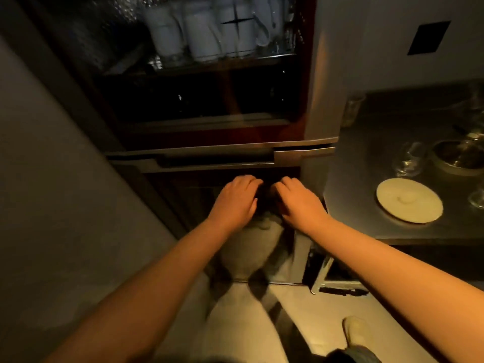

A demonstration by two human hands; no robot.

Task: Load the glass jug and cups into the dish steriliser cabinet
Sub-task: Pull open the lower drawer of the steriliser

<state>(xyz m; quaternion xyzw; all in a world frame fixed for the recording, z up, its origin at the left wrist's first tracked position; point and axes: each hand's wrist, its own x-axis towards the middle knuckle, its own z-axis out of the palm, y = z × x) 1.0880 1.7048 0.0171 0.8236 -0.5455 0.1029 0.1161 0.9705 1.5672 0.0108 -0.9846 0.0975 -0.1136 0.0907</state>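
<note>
The dish steriliser cabinet (311,74) stands in front of me in dim light. White mugs (199,30) sit upside down on its upper rack behind the glass. My left hand (235,203) and my right hand (298,203) reach side by side into the dark lower compartment (183,195), backs up, fingers bent down at the knuckles. The fingertips vanish in shadow, so what they touch or hold is hidden. Small glass cups (408,161) stand on the counter to the right. No jug shows clearly.
The dark counter (366,163) at right carries a round white lid (408,200), a bowl-like vessel (458,158) and more glassware (478,199). A blurred grey-white shape (251,247) lies under my wrists. A wall (52,179) closes the left side. A shoe (356,334) rests on the floor.
</note>
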